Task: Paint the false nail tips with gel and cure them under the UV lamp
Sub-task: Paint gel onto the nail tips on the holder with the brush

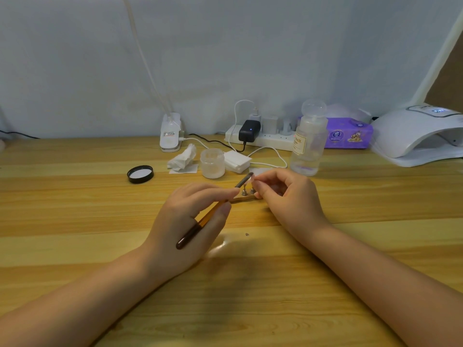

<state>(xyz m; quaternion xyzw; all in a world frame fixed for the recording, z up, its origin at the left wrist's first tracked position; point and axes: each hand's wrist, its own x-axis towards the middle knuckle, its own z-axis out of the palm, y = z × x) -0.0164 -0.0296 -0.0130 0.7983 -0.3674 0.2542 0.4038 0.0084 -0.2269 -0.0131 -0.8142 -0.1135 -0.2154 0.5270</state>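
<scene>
Wood table (pixel 75 196): we note left hand (pixel 190 221) gripping brush (pixel 213 211), bristles at clear nail tip (pixel 250 180) pinched in right hand (pixel 288 199) above small metal stands (pixel 248 191). Beyond: open jar (pixel 212 162), black lid (pixel 140 174), bottle (pixel 309 144). UV lamp (pixel 418 136) far right.

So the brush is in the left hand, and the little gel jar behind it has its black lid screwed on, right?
Not quite. The head view shows the gel jar open, its black lid lying on the table to its left. The left hand does hold the brush.
</scene>
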